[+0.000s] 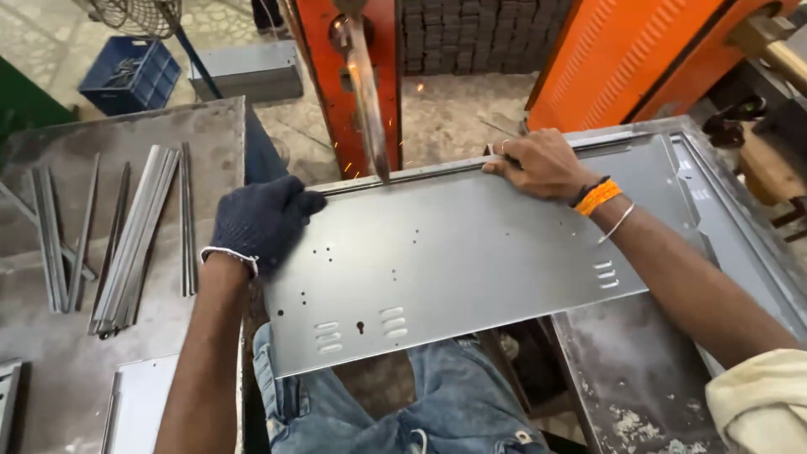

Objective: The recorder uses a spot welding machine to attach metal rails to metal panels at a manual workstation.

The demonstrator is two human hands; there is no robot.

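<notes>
Grey steel: everything on the benches is bare sheet metal or strip.
Left bench: worn metal table (126,134); long folded metal strips (134,240) lie in a loose fan near its middle, running front to back.
Front-left corner: flat sheet offcut (143,403) lies at the near edge.
Blue crate (130,74): on the floor past the left bench's far edge, holds small dark parts.
Left hand (262,223): dark knit glove, fingers curled together over the sheet metal panel's left far corner, gripping it.
Sheet metal panel (471,261): grey, punched holes and louvre slots, folded lip along far edge; held across the gap between benches, above the person's denim lap, right end resting on the right bench.
Welder electrode arm (367,101): copper-coloured, comes down from the orange machine (353,50), tip touching the panel's far lip; small sparks around it.
Right hand (538,164): bare, fingers clamped over the far lip, right of the electrode; orange band at wrist.
Right bench (639,378): scuffed grey top, panel overlaps its left edge.
</notes>
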